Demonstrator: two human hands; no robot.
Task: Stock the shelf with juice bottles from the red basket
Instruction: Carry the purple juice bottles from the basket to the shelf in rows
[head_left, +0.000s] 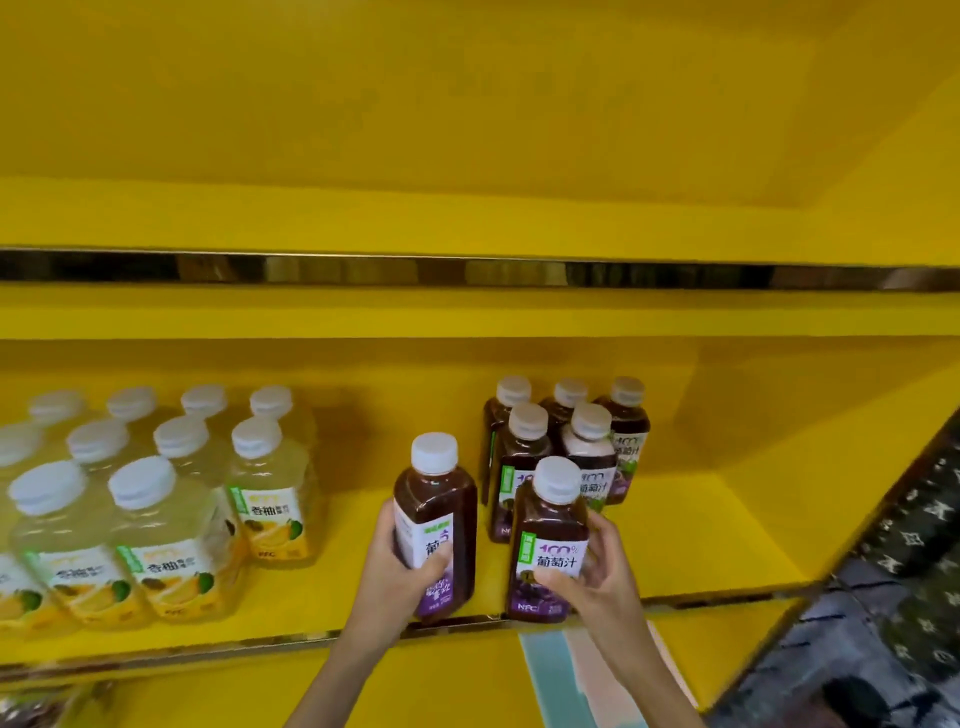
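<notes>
My left hand (395, 566) grips a dark purple grape juice bottle (436, 519) with a white cap, at the front edge of the yellow shelf (363, 587). My right hand (592, 566) grips a second grape juice bottle (550, 540), its label facing me, standing at the shelf's front edge. Right behind it stands a group of several grape juice bottles (566, 441). The red basket is out of view.
Several pale yellow pomelo juice bottles (156, 493) fill the shelf's left part. An upper yellow shelf with a mirrored strip (467, 270) hangs above. Bare shelf floor (727, 519) lies right of the grape bottles. A dark patterned surface (893, 597) is at the far right.
</notes>
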